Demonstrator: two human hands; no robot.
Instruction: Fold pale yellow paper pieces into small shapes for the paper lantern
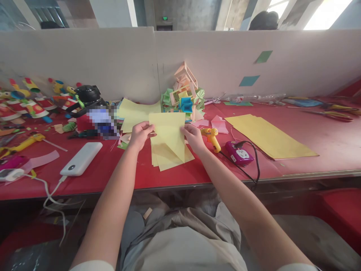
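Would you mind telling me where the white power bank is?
In the head view, the white power bank lies on the red table at left, left of the left forearm, with a white cable at its near end.

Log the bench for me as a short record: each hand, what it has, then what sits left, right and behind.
Left hand: hand pinching the left edge of a pale yellow sheet
Right hand: hand at the same sheet's right edge
Below the sheet: more yellow paper
Left side: white power bank, cable plugged in
Right side: yellow glue gun, purple socket box, large yellow sheets
Behind: pile of folded paper shapes
Table: red top
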